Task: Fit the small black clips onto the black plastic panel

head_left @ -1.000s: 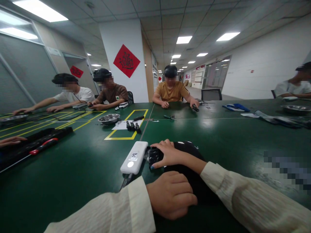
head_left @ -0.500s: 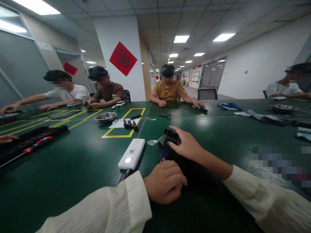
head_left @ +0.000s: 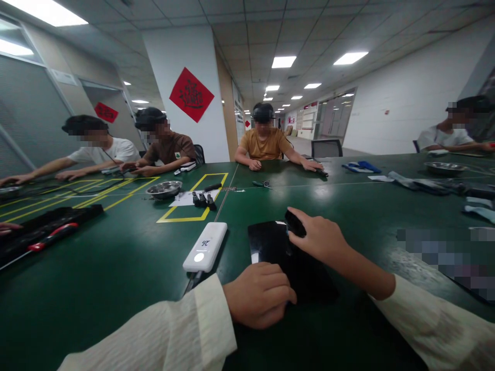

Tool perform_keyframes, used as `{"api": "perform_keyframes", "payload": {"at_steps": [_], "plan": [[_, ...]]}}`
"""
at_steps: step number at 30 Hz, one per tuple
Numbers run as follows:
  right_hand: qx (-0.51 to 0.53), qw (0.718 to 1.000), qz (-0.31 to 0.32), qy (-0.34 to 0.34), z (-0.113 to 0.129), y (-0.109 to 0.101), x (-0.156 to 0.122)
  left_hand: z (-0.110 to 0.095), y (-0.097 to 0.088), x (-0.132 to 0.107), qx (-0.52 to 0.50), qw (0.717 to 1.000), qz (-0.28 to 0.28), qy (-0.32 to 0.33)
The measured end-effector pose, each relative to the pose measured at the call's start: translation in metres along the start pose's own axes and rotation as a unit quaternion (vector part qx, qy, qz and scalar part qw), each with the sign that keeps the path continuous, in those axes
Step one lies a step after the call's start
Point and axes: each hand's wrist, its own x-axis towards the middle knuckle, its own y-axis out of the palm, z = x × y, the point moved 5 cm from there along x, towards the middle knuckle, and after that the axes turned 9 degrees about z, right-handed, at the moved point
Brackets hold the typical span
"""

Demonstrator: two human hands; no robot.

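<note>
A flat black glossy slab (head_left: 282, 252) lies on the green table (head_left: 116, 288) in front of me. My left hand (head_left: 259, 293) is curled into a fist on its near edge. My right hand (head_left: 319, 237) is over its far right corner, fingers closed on a small black object (head_left: 294, 224). A white power bank (head_left: 205, 246) showing "26" lies just left of the slab, with a cable at its near end.
Several other people sit around the table. A metal bowl (head_left: 164, 189), small black parts (head_left: 201, 200) and paper lie in a yellow-taped square. A black tool tray with a red-handled tool (head_left: 50, 234) sits left. More bowls and items lie far right.
My right hand lifted the small black object from beside the power bank and moved it right, over the slab's far corner. The slab's glossy top shows now. My left fist stayed put.
</note>
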Motion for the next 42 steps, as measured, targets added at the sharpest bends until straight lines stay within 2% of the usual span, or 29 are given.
{"api": "perform_keyframes", "payload": {"at_steps": [5, 9, 11, 13, 15, 17, 22, 25, 28, 30, 32, 33, 35, 37, 40, 42], "plan": [[0.015, 0.999, 0.018, -0.033, 0.001, 0.0, 0.0, -0.001, 0.001, 0.0, 0.004, 1.0, 0.004, 0.004], [0.112, 0.988, 0.07, -0.074, -0.012, -0.006, 0.01, -0.002, 0.0, 0.0, -0.001, 1.0, -0.008, 0.013], [0.146, 0.986, 0.061, -0.049, -0.027, -0.009, 0.018, -0.002, -0.001, 0.0, -0.002, 1.0, -0.011, 0.015], [0.113, 0.993, 0.023, 0.006, -0.043, -0.008, 0.026, -0.002, -0.001, 0.0, -0.001, 1.0, -0.007, 0.014], [0.036, 0.998, 0.017, 0.048, -0.055, 0.001, 0.032, -0.002, -0.002, 0.001, 0.001, 1.0, -0.004, 0.013], [-0.019, 0.997, 0.05, 0.055, -0.06, 0.017, 0.037, -0.002, -0.002, 0.001, 0.002, 1.0, -0.005, 0.014], [-0.037, 0.993, 0.115, 0.015, -0.052, 0.055, 0.046, -0.002, -0.002, 0.0, -0.027, 0.999, -0.005, 0.025], [-0.042, 0.992, 0.123, 0.006, -0.048, 0.066, 0.05, -0.002, 0.0, -0.001, -0.038, 0.999, 0.007, 0.036], [-0.042, 0.994, 0.101, 0.008, -0.047, 0.058, 0.05, -0.001, 0.0, -0.001, -0.045, 0.999, 0.013, 0.022], [-0.043, 0.997, 0.069, 0.02, -0.045, 0.043, 0.044, 0.001, -0.004, 0.0, -0.074, 0.997, -0.006, -0.002], [-0.036, 0.999, 0.01, 0.023, -0.038, 0.022, 0.034, 0.006, -0.009, -0.001, -0.121, 0.991, -0.041, -0.04], [-0.024, 0.999, -0.034, 0.007, -0.032, 0.012, 0.027, 0.009, -0.011, -0.002, -0.146, 0.985, -0.062, -0.067], [0.007, 0.987, -0.147, -0.069, -0.014, -0.009, 0.01, 0.017, -0.012, -0.005, -0.198, 0.966, -0.097, -0.132], [0.028, 0.952, -0.243, -0.186, 0.007, -0.02, -0.009, 0.025, -0.008, -0.009, -0.257, 0.939, -0.116, -0.195], [0.013, 0.902, -0.272, -0.334, 0.035, -0.018, -0.029, 0.035, -0.001, -0.014, -0.337, 0.893, -0.154, -0.255], [-0.001, 0.89, -0.255, -0.379, 0.046, -0.012, -0.033, 0.039, 0.0, -0.016, -0.354, 0.876, -0.182, -0.273]]}}
